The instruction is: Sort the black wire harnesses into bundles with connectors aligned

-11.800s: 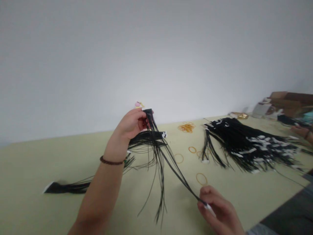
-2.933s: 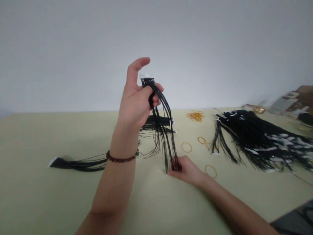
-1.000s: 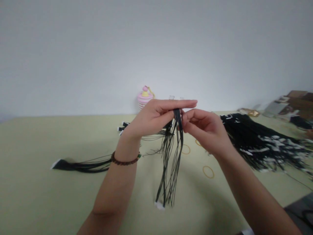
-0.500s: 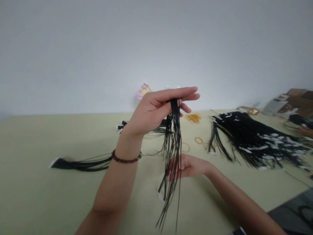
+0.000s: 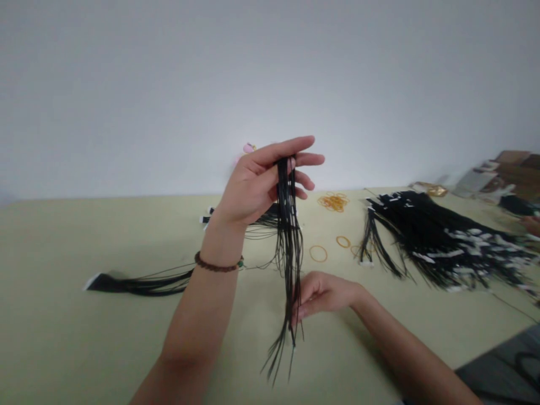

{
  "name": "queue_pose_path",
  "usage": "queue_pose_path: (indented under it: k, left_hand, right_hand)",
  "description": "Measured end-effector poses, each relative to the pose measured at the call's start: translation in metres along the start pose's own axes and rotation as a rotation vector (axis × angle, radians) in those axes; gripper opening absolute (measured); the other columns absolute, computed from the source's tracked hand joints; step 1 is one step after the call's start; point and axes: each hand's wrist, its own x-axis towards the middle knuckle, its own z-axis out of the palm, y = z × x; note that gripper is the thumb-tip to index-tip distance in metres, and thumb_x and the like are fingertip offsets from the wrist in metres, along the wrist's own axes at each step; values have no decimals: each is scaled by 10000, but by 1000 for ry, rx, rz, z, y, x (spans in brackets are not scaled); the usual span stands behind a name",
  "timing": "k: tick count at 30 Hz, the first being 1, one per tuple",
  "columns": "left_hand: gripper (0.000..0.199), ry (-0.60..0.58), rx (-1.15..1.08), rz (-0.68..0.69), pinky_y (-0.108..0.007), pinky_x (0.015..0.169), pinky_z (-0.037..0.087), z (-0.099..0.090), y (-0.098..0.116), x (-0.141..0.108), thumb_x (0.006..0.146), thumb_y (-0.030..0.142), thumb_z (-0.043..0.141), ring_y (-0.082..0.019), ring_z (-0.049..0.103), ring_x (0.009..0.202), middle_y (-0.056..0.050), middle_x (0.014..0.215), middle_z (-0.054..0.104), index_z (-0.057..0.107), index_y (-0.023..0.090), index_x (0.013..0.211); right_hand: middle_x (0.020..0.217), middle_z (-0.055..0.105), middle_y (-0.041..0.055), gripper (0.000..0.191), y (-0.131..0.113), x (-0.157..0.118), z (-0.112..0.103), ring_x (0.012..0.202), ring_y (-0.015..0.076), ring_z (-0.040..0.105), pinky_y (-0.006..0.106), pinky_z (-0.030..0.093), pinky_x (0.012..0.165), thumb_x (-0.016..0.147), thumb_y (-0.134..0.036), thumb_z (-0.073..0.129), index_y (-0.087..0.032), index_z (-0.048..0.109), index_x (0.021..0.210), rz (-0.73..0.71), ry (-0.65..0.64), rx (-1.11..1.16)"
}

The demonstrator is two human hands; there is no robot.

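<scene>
A bundle of thin black wires hangs folded over from my left hand, pinched near thumb and forefinger with the other fingers spread. Lower down, my right hand closes its fingers around the wires above their loose ends, which fan out below. Behind my left wrist, more black wires with a white connector lie flat on the table. Farther back, partly hidden by my left hand, are several wire bundles with white connectors.
A pile of orange rubber bands lies at the back, with a single rubber band nearer. To the right spreads a big heap of black wires with white connectors. Cardboard boxes and part of another person's hand show at far right.
My left hand has moved a little left and up with the wires. My right hand has closed around their lower part, drawing the hanging strands closer together.
</scene>
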Motion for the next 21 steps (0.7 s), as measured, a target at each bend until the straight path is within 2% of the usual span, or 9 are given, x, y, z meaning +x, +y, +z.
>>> queue_pose_path:
  k: [3,9,15,17,21]
  left_hand:
    - [281,-6,-39,-7,-251,583,575,-5,-1,1,862,278,508,-134,674,708,8,959,681,585,293,1132]
    - [263,41,-62,-7,-232,620,556,-5,-2,6,849,229,512,-100,649,653,-12,856,662,575,250,1103]
    - [161,17,-66,39,-238,666,538,-3,-7,6,832,242,563,-106,640,696,-27,810,650,611,204,982]
    - [150,-67,-43,7,-235,651,534,-5,-7,4,821,249,584,-111,634,681,-31,753,646,625,182,949]
    - [124,-419,-6,-149,-241,635,534,-10,-5,0,799,234,610,-124,632,668,-53,703,658,649,143,875]
  right_hand:
    - [783,663,60,291,-14,-9,-5,576,70,560,178,472,538,824,-361,583,-103,713,847,40,117,-137]
    - [711,656,61,301,-63,-32,-18,607,96,600,216,503,593,871,-325,524,-106,698,760,27,301,-376]
    - [659,664,55,274,-96,-35,-21,584,105,607,219,496,571,854,-315,554,-113,681,719,-15,576,-396]
    - [639,663,46,263,-101,-32,-21,562,110,615,225,509,552,834,-338,577,-120,678,728,-27,672,-289]
    - [590,650,34,269,-111,-25,-24,468,112,601,214,503,441,771,-366,643,-116,667,674,-79,913,-118]
